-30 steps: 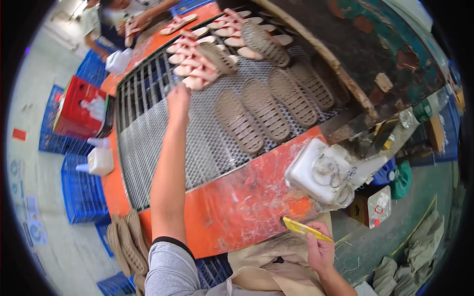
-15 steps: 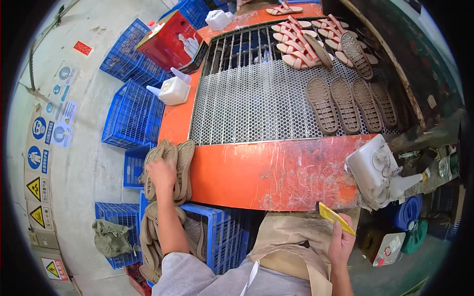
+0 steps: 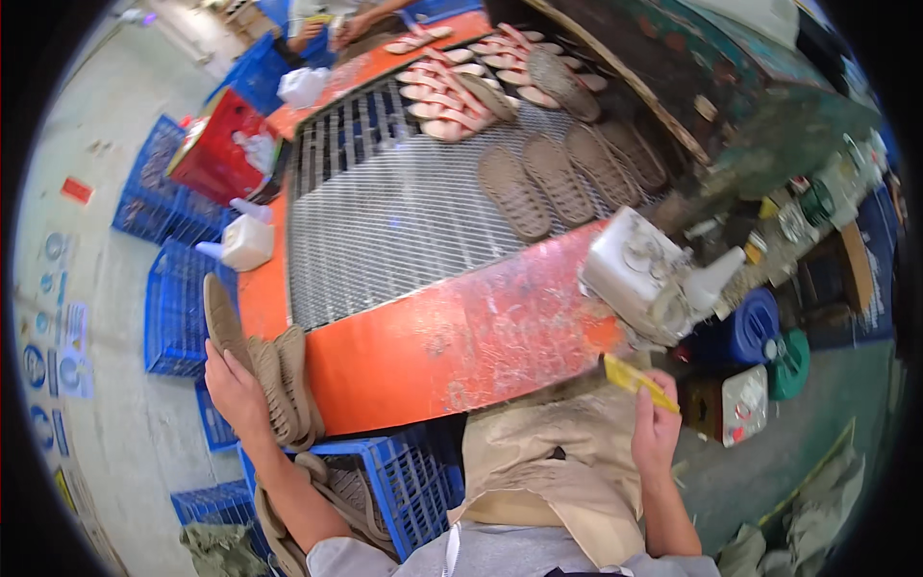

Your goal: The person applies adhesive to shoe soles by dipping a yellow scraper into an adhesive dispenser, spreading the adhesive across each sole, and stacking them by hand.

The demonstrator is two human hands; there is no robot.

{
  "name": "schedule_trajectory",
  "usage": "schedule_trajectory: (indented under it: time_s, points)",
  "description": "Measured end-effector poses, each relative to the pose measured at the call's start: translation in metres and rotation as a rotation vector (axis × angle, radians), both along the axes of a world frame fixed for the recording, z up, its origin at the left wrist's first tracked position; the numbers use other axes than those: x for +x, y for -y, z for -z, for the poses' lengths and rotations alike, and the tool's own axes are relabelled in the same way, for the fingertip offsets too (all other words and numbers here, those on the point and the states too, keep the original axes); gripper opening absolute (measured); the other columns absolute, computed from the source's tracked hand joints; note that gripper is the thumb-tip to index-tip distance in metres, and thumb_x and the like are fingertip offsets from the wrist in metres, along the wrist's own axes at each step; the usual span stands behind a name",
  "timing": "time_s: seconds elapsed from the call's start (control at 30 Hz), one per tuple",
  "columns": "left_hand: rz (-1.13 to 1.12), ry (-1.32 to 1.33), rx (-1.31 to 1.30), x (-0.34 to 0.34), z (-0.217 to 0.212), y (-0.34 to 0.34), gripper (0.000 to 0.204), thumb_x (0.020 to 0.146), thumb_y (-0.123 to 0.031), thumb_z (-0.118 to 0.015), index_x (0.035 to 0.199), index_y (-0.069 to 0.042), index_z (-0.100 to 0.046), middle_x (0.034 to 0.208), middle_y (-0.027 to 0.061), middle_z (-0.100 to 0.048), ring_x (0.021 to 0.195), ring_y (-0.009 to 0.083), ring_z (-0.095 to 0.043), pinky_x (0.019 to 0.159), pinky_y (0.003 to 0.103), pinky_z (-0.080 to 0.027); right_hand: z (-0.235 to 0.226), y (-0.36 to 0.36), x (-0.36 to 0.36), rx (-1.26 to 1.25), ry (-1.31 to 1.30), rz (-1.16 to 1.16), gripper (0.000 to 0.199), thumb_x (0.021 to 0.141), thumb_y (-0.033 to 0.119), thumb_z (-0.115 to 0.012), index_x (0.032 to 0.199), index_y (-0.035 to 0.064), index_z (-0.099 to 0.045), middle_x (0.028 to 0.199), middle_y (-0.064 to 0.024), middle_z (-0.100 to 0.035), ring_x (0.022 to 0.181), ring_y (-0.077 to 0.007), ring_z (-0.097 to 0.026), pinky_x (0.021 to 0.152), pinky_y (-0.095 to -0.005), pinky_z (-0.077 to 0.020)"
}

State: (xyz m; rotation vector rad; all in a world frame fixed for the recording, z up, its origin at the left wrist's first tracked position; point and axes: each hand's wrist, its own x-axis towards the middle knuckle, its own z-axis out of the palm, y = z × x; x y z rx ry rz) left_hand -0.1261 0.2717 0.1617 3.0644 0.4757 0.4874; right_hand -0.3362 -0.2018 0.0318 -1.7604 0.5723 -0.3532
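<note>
My left hand (image 3: pixel 236 392) is closed on a brown shoe sole (image 3: pixel 223 313), held upright at the left end of the orange bench. Right beside it, more brown soles (image 3: pixel 290 385) stand on edge in a row at the bench corner. In my right hand (image 3: pixel 656 423), over my apron near the bench's front edge, is a small yellow brush (image 3: pixel 636 380) with a dark tip; its bristles are too small to make out. Several brown soles (image 3: pixel 512 192) lie tread up on the metal mesh. Behind them are sandals with pink crossed straps (image 3: pixel 447 101).
A white container (image 3: pixel 630 264) with a spout stands on the bench's right corner. Another white spouted bottle (image 3: pixel 247 242) and a red box (image 3: pixel 226 144) sit along the left edge. A blue crate (image 3: pixel 413 490) holds soles below. Another person's arm (image 3: pixel 370 19) reaches in at the far end.
My left hand has taken one sole from the row and tilted it upright. The right hand keeps the yellow brush. The view has turned, so the bench appears slanted and further left.
</note>
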Motion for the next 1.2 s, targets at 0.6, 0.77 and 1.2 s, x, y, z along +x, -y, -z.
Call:
schedule_trajectory:
  time_s: [0.6, 0.77, 1.2]
  points:
    - [0.883, -0.541, -0.142, -0.032, 0.130, 0.205, 0.072, 0.095, -0.024, -0.074, 0.154, 0.004, -0.044, 0.140, 0.0235, -0.056, 0.118, 0.0342, -0.059, 0.106, 0.044, -0.048, 0.002, 0.114, 0.052, -0.751, 0.051, 0.150, 0.007, 0.096, 0.003, -0.067, 0.091, -0.0015, -0.069, 0.133, -0.0150, -0.061, 0.118, -0.0292, -0.053, 0.104, -0.0409, -0.0416]
    - [0.787, -0.392, -0.207, -0.040, 0.134, 0.204, 0.082, 0.089, -0.024, -0.080, 0.156, 0.002, -0.041, 0.138, 0.0223, -0.053, 0.111, 0.0354, -0.057, 0.103, 0.047, -0.049, 0.004, 0.113, 0.056, -0.760, 0.013, 0.147, 0.010, 0.096, 0.003, -0.065, 0.088, -0.0017, -0.069, 0.133, -0.0144, -0.062, 0.118, -0.0298, -0.052, 0.104, -0.0418, -0.0410]
    - [0.636, -0.356, -0.497, -0.085, 0.120, 0.246, 0.069, 0.095, -0.031, -0.067, 0.159, -0.011, -0.048, 0.163, 0.0126, -0.048, 0.146, 0.0367, -0.047, 0.128, 0.051, -0.026, 0.017, 0.073, -0.008, 0.540, 0.039, 0.408, 0.028, 0.108, 0.012, -0.055, 0.127, -0.0053, -0.067, 0.141, -0.0100, -0.063, 0.115, -0.0166, -0.060, 0.098, -0.0272, -0.0470]
